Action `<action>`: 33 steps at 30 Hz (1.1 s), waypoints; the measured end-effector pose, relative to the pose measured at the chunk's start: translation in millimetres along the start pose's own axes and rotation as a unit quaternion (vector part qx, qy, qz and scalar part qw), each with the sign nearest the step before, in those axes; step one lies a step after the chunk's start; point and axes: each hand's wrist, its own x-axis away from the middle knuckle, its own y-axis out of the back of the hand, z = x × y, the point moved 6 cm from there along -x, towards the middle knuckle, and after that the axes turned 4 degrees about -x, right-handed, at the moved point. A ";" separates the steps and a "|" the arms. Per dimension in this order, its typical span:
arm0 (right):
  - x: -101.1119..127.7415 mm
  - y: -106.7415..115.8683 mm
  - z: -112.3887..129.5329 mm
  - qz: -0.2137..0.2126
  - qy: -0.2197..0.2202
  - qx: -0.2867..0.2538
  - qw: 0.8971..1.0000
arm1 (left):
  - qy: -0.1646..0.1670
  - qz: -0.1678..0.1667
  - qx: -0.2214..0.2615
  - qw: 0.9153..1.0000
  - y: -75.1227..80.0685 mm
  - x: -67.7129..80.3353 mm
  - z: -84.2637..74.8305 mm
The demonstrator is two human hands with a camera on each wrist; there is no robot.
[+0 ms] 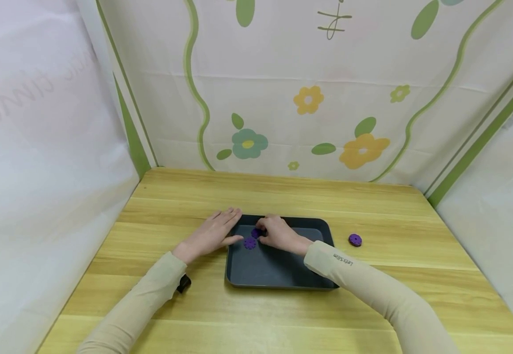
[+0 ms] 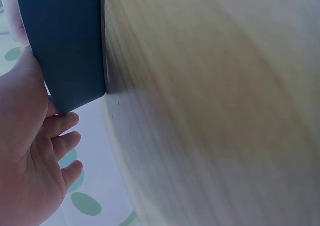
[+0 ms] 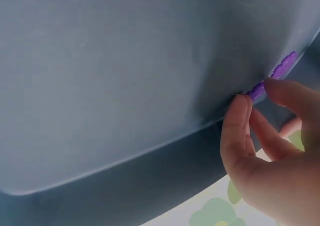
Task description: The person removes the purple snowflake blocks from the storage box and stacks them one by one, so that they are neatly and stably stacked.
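Fingers (image 3: pixel 239 117) of the right hand (image 1: pixel 278 235) are curled around a purple gear-shaped disc (image 3: pixel 274 76), pinching it by its toothed edge just above the floor of a dark grey tray (image 1: pixel 274 270); in the right wrist view the disc shows edge-on between thumb and forefinger, close to the tray's far wall. A second purple toothed disc (image 1: pixel 249 243) lies flat on the tray floor just beside the held one, near the tray's far left corner, between the two hands. On the other side, the left hand (image 1: pixel 214 232) lies flat with its fingers (image 2: pixel 62 143) straight and relaxed, holding nothing; its palm rests on the tabletop (image 1: pixel 185 196) beside the tray's left edge, the fingertips reach to the tray's far left corner, and the thumb extends over the rim toward the loose disc. The left wrist view shows the hand against the tray's outer wall. A third purple disc (image 1: pixel 355 240) lies on the wooden tabletop to the right of the tray, near it but apart. Both arms wear beige sleeves (image 1: pixel 371 290), and a small black object (image 1: pixel 183 283) sits under the left wrist. Behind the tabletop hangs a pale cloth backdrop (image 1: pixel 309 98) printed with flowers and green lines.
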 end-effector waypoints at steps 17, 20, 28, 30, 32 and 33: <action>1.6 2.4 4.8 -0.006 0.029 0.005 1.000 | -0.002 -0.009 0.003 1.000 1.5 0.8 -0.5; 1.2 1.7 3.7 -0.001 0.023 0.004 1.000 | -0.001 -0.006 0.001 1.000 0.8 1.0 -0.2; 1.3 3.0 0.7 0.016 0.004 -0.009 1.000 | 0.001 -0.001 0.005 1.000 1.4 1.5 -0.8; 0.9 3.7 0.2 0.018 0.004 -0.015 1.000 | 0.001 -0.001 0.004 1.000 1.5 1.6 -0.8; 0.5 4.0 -0.8 0.019 0.004 -0.019 1.000 | 0.002 -0.001 0.004 1.000 1.5 1.6 -0.7; 0.4 4.0 -1.5 0.021 0.003 -0.021 1.000 | 0.001 -0.001 0.004 1.000 1.5 1.6 -0.7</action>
